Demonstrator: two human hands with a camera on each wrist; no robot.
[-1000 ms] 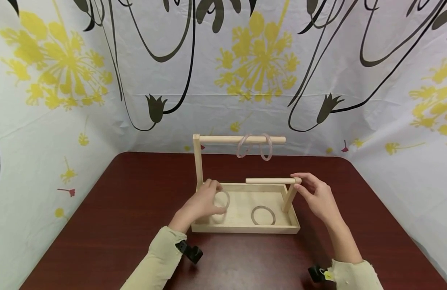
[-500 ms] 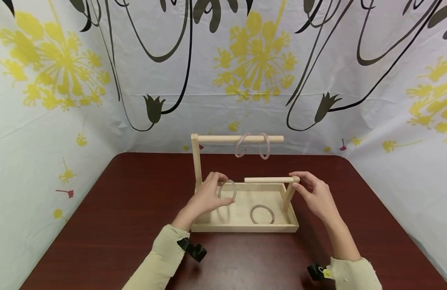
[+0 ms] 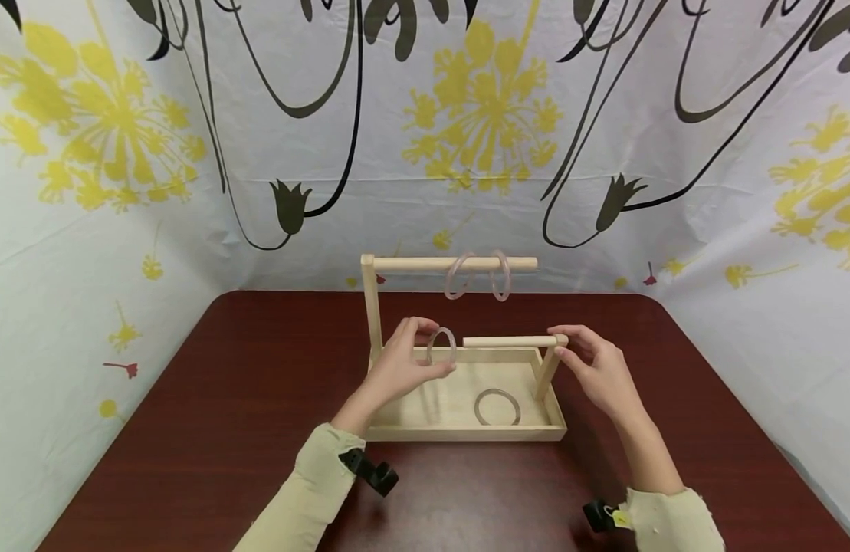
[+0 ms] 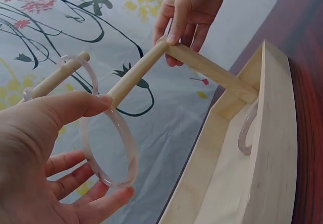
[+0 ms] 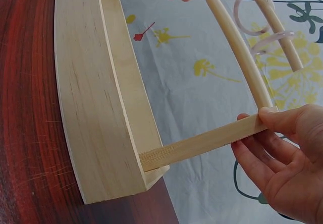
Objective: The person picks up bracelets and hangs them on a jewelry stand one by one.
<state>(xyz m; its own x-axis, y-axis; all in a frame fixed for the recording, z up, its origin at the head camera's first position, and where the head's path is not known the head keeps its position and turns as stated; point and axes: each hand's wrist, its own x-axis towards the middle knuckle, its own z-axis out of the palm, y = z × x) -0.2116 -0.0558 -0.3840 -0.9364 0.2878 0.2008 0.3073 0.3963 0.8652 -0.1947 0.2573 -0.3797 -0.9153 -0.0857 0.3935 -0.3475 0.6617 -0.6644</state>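
Observation:
My left hand (image 3: 400, 369) pinches a pale translucent bangle (image 4: 132, 151) between thumb and fingers, holding it upright above the wooden tray (image 3: 466, 435). In the head view the bangle is just left of the free end of the lower wooden rod (image 3: 506, 342); in the left wrist view it overlaps that end. My right hand (image 3: 602, 374) grips the top of the short post (image 5: 202, 143), where the lower rod joins it. Another bangle (image 3: 477, 408) lies in the tray. Two more bangles, a left one (image 3: 449, 284) and a right one (image 3: 509, 282), hang on the upper rod (image 3: 411, 264).
A tall post (image 3: 372, 307) at the tray's left end carries the upper rod, which runs behind and above the lower one. The stand rests on a dark red-brown table (image 3: 190, 429). A white patterned cloth (image 3: 259, 153) hangs behind it.
My left hand has lifted the bangle out of the tray and moved it up and right toward the lower rod's free end. My right hand stays on the post top.

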